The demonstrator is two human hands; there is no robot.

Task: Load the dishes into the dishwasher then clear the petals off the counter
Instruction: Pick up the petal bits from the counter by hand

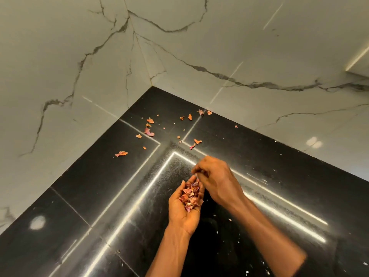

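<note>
My left hand [179, 211] is held palm up over the black counter [99, 186], cupped round a heap of dried pink and orange petals [190, 194]. My right hand [216, 179] hovers just above and right of it, its fingertips bunched together over the heap; whether they pinch a petal I cannot tell. Several loose petals [149, 131] lie scattered on the counter toward the far corner, some along the right wall [200, 112], one apart at the left [121, 153].
The counter fills a corner between two white marble-veined walls [79, 66]. Bright strip-light reflections cross the glossy top. Small white specks [229, 219] dot the counter near my right forearm. No dishes or dishwasher are in view.
</note>
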